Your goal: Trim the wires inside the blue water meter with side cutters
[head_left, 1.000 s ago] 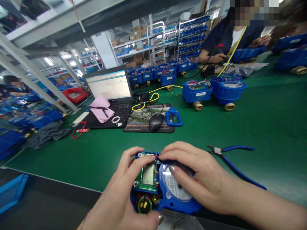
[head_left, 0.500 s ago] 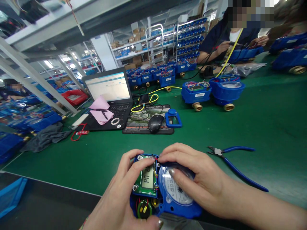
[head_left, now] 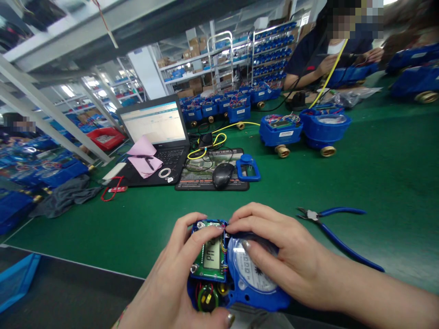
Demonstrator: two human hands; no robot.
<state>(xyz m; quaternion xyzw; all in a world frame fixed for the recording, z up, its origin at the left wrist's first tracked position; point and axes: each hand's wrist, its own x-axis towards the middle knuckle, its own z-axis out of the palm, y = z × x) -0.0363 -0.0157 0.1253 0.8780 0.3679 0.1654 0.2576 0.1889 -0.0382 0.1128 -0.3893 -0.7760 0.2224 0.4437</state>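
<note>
Both hands are on a blue water meter (head_left: pixel 255 299) at the table's near edge. Its left half carries a green circuit board with a small LCD (head_left: pixel 211 254), and a round battery-like part with red wires (head_left: pixel 207 298) sits below. A round clear-covered dial (head_left: pixel 252 262) fills the right half. My left hand (head_left: pixel 171 274) wraps around the left side, its index finger across the board's top and its thumb at the near edge. My right hand (head_left: pixel 277 246) grips the dial side, thumb on the cover and fingertips by the wires between the halves.
Blue-handled cutters (head_left: pixel 312 215) lie at right. Beyond are a mouse (head_left: pixel 222 176), a blue frame-shaped cover (head_left: pixel 247 168), and a laptop (head_left: pixel 154 121) with pink paper. Two blue meters (head_left: pixel 325 130) stand farther back; a co-worker (head_left: pixel 308 59) handles another at upper right.
Almost nothing differs. Both hands keep their hold on the water meter, which has shifted very slightly to the right in view. The co-worker's hand has moved a little.
</note>
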